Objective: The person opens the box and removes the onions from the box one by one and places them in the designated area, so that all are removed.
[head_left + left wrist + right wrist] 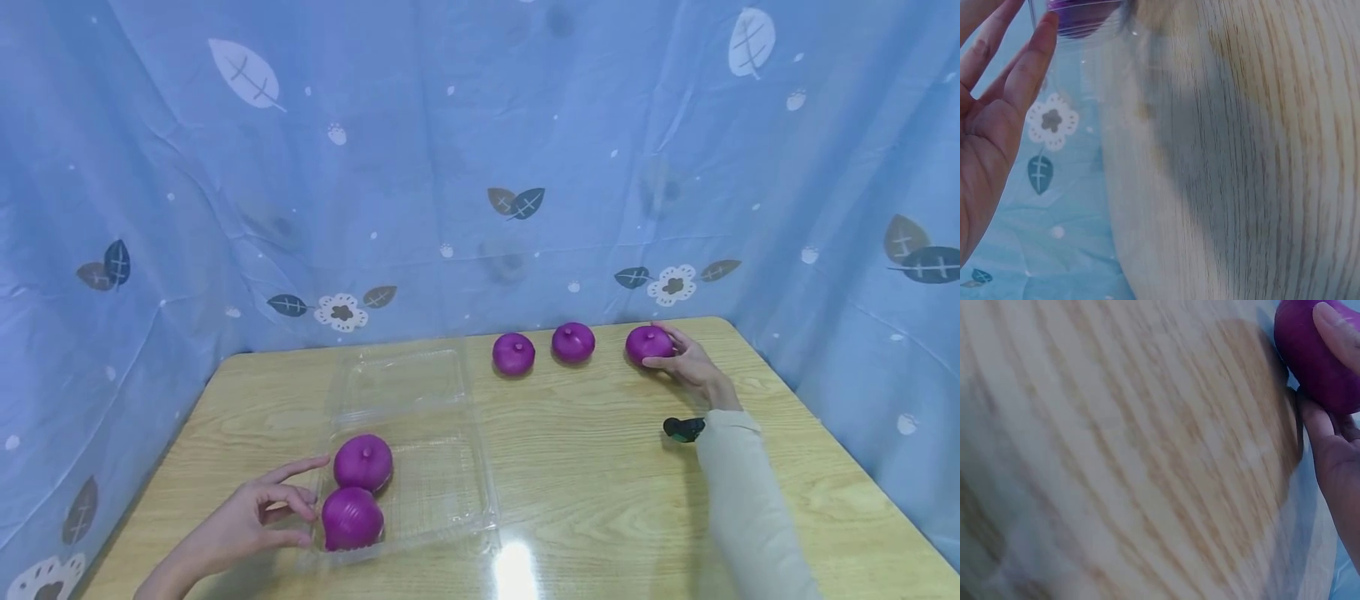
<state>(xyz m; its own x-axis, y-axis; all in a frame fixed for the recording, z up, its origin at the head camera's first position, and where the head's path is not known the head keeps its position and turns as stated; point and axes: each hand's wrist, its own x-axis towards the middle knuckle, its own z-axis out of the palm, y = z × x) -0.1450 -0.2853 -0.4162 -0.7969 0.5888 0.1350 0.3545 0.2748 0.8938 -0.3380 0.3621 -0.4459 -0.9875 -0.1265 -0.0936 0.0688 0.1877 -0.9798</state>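
At the back right of the table, my right hand (688, 363) grips a purple onion (648, 344), thumb on the near side and fingers around its right. The same onion (1316, 359) shows at the right wrist view's upper corner, between thumb and fingers. My left hand (258, 517) is beside the left wall of a clear plastic clamshell box (438, 479), its fingers spread and fingertips right at the wall. Inside the box's near half lie two purple onions, one stem-up (363, 463) and one tipped on its side (352, 518). The box's lid (401, 379) lies folded back.
Two more purple onions stand along the table's back edge, one (513, 355) nearer the box and another (573, 342) to its right. A small dark object (683, 429) shows at the right wrist. Blue leaf-patterned curtain (420, 167) surrounds the wooden table (577, 467) at back and sides.
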